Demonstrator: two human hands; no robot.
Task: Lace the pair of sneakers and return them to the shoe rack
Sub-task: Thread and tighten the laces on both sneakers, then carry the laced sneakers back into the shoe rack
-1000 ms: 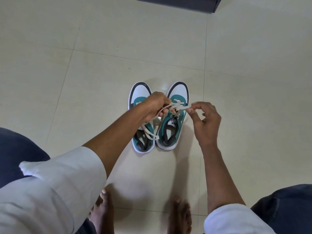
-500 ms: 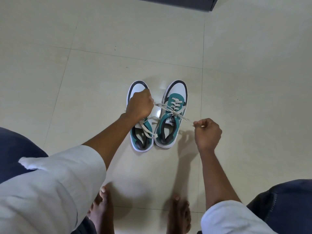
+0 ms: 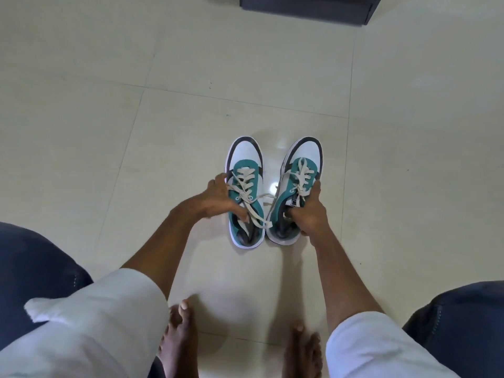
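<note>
Two teal, white and black sneakers stand side by side on the tiled floor, toes pointing away from me. The left sneaker (image 3: pixel 245 159) and the right sneaker (image 3: pixel 306 155) both show cream laces crossed over their tongues. My left hand (image 3: pixel 218 199) grips the left sneaker at its collar, fingers inside the opening. My right hand (image 3: pixel 309 211) grips the right sneaker the same way, thumb along its outer side. A loose lace end (image 3: pixel 257 212) trails across the left sneaker's opening toward the right one.
A dark low piece of furniture (image 3: pixel 308 6) sits at the top edge, beyond the sneakers. My bare feet (image 3: pixel 180 339) rest on the cream floor tiles (image 3: pixel 109 132) close below. My knees in dark trousers fill both lower corners.
Both hands have let go of the right sneaker's lace ends, which they were pulling apart. Each hand has dropped onto one sneaker and closed on its collar.
</note>
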